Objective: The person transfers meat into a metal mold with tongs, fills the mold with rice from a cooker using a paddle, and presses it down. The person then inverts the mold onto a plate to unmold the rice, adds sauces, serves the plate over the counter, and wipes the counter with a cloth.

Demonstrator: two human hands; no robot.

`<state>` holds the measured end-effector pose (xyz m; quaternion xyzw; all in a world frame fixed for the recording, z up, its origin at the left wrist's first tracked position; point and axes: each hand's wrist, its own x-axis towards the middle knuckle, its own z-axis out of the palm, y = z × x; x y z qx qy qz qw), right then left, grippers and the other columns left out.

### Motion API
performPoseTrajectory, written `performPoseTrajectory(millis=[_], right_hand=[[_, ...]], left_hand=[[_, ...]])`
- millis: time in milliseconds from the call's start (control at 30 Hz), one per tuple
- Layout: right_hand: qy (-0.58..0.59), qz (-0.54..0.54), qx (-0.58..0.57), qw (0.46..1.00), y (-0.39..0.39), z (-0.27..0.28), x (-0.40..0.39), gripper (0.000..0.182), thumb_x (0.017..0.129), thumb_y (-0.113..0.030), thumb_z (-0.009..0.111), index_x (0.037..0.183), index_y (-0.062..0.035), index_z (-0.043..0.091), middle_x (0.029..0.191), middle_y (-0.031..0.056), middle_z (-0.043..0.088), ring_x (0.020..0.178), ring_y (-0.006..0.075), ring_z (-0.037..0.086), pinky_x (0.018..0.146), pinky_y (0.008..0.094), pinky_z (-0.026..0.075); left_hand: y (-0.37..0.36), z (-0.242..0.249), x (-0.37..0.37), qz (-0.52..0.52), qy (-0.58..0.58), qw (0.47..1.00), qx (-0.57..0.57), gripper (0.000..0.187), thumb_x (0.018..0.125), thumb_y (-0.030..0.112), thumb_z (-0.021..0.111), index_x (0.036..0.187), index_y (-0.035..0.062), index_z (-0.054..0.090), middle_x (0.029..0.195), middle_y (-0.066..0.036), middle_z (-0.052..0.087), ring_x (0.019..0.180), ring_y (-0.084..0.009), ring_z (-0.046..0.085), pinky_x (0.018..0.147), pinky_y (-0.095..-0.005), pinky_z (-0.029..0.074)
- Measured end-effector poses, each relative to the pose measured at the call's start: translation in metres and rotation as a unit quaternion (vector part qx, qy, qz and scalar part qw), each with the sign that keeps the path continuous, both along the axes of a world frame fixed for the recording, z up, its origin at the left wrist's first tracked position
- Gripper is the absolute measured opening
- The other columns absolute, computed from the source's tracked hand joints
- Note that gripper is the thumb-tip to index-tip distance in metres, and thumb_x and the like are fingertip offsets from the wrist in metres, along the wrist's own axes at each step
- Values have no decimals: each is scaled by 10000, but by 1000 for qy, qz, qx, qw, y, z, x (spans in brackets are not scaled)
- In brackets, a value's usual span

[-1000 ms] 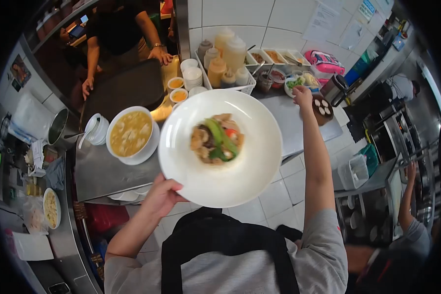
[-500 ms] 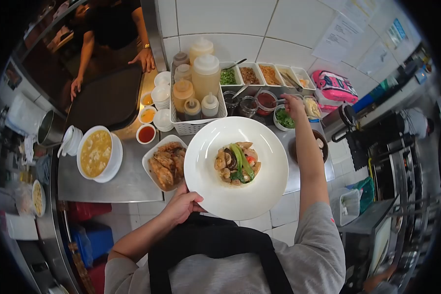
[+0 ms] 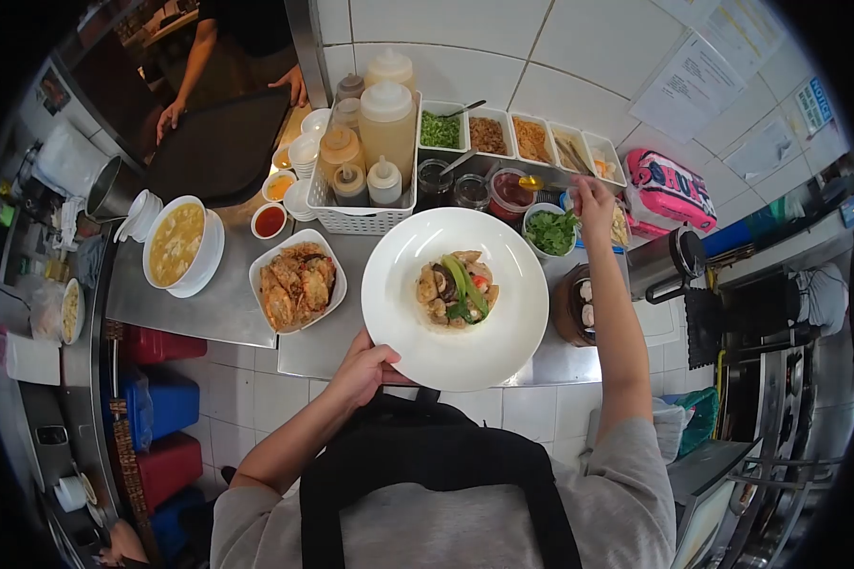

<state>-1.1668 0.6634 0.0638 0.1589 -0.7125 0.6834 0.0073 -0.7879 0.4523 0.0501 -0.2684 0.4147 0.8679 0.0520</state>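
Note:
My left hand (image 3: 362, 370) grips the near-left rim of a wide white plate (image 3: 387, 318), thumb on top. A small mound of stir-fried pieces (image 3: 438, 299) with green bok choy (image 3: 467, 284) sits in the plate's middle. My right hand (image 3: 594, 207) is closed on the handle of a spoon (image 3: 531, 182), whose yellowish, shiny bowl hangs just over a container of dark red sauce (image 3: 510, 197). Below that hand is a bowl of green herb leaves (image 3: 550, 230). The fingertips partly hide the spoon's handle.
A white basket of squeeze bottles (image 3: 365, 220) stands behind the plate. Garnish trays (image 3: 489, 136) line the wall. To the left are a fried-food dish (image 3: 299, 284), a soup bowl (image 3: 178, 248) and red sauce (image 3: 269, 221). Another person's hands rest by a dark tray (image 3: 213, 152).
My right hand has lifted the spoon out of the red sauce area and moved slightly right. The plate stays in my left hand. The camera view has shifted.

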Motion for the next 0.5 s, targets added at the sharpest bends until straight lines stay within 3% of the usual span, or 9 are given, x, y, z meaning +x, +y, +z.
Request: performPoseTrajectory(millis=[100,233,300,400,500], right_hand=[[-100,-41,-64,992,9,-26,1,150,889,-129,532,913,-2,607,635,9,521,451,57,405,389,209,320],[-175,-28,-153,972,12,-21,6,144,890,-120,528,918,0,602,634,9,523,470,62,425,401,201,329],[-207,53,-216,953,12,5,25,150,888,-125,534,921,5,601,631,6,519,479,65,425,417,189,328],[-178,112,-161,964,13,39,70,161,902,-145,522,935,-4,594,654,-13,513,518,51,434,433,185,329],[-181,141,-99,968,10,47,113,157,896,-146,536,915,-4,600,639,-16,515,501,43,421,441,171,319]], left_hand=[[1,-4,-4,1,0,1000,8,518,708,3,489,1201,24,334,1034,-159,554,814,-275,644,663,-403,573],[-2,-10,-10,-12,-3,1000,-1,504,709,18,501,1186,19,340,1026,-160,560,793,-266,649,649,-391,575],[-3,-11,-12,-17,-2,1000,1,502,708,24,504,1183,17,341,1023,-160,561,785,-263,651,642,-387,576],[-6,-8,-16,-41,-2,999,-3,557,704,25,492,1232,17,312,1067,-161,556,831,-270,647,683,-405,572],[-4,-4,-18,-29,3,1000,4,526,706,25,504,1201,17,327,1011,-155,563,763,-258,652,622,-376,576]])
